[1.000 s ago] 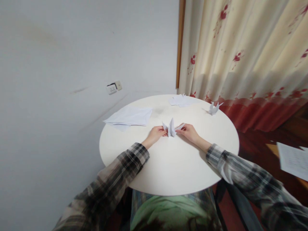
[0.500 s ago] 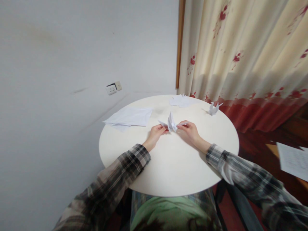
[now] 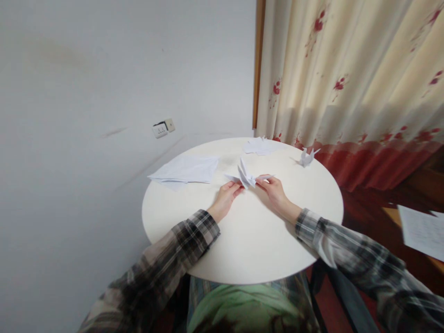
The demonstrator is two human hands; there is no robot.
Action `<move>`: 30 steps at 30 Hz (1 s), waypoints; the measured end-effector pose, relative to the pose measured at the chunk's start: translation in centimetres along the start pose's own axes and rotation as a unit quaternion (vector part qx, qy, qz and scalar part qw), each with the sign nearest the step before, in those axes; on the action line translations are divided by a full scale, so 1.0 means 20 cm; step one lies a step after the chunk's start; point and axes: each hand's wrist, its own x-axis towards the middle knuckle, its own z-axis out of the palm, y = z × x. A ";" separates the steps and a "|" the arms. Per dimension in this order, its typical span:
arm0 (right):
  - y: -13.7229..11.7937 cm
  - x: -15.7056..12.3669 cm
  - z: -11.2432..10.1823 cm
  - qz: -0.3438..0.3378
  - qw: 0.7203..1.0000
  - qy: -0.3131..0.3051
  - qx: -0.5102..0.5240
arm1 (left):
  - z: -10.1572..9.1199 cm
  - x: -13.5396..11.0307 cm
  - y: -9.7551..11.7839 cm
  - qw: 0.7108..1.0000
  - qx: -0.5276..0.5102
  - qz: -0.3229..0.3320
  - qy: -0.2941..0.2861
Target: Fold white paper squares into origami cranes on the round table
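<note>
A folded white paper crane (image 3: 245, 176) is held between my two hands over the middle of the round white table (image 3: 256, 245). My left hand (image 3: 226, 194) pinches its left side, fingers closed on the paper. On the other side, my right hand (image 3: 272, 187) grips the right wing between thumb and fingers. One pointed part of the crane sticks up and leans slightly left. The fingertips partly hide its lower edges.
A stack of white paper (image 3: 187, 169) lies at the table's left. Toward the back are more paper pieces (image 3: 258, 145), and a second paper crane (image 3: 306, 158) stands near the right edge. A wall with a socket (image 3: 160, 130) borders the left; a curtain (image 3: 347, 92) hangs behind.
The crane has tilted a little, its upright point now leaning more to the left. Both hands keep their grip; my left hand has turned slightly.
</note>
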 end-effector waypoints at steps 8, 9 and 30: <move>0.01 -0.01 0.00 0.017 0.999 -0.021 0.047 | 0.00 -0.01 0.00 1.000 -0.025 -0.013 -0.004; 0.01 -0.01 0.00 0.018 0.998 -0.024 0.048 | 0.00 0.00 0.00 1.000 -0.025 -0.014 -0.004; -0.01 0.01 0.00 -0.039 0.991 -0.061 -0.115 | 0.00 0.03 0.05 0.982 0.166 0.079 0.029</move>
